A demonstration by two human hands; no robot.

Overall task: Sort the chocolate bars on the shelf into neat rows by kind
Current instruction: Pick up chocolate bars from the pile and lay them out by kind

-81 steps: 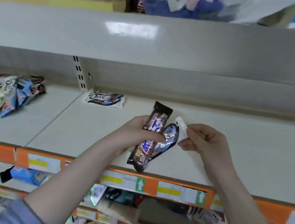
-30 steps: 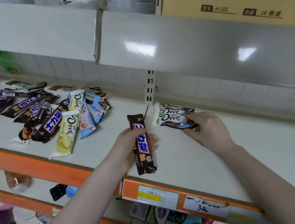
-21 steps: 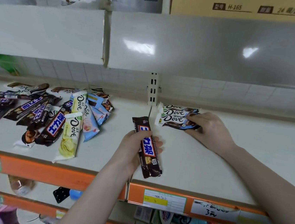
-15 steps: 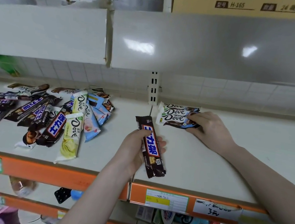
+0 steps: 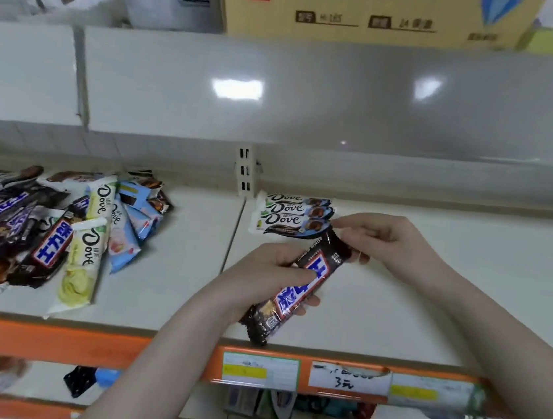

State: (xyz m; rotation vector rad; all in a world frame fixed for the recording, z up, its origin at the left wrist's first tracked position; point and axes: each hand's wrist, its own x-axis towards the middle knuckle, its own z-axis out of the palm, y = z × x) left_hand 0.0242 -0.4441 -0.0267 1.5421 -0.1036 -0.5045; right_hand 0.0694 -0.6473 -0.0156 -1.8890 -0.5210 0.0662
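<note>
I see both hands clamped on 1 Snickers bar [image 5: 304, 283]: left hand [image 5: 267, 277] mid-wrapper, right hand [image 5: 381, 242] pinching its top, beside 3 stacked Dove bars [image 5: 288, 216].

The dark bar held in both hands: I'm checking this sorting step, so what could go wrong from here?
1. The left hand grips the dark bar at its middle and the right hand pinches its top end, just beside the Dove stack; a careless move could knock that neat stack askew.
2. The bar's lower end hangs near the shelf edge, so if let go there it could slide off.
</note>
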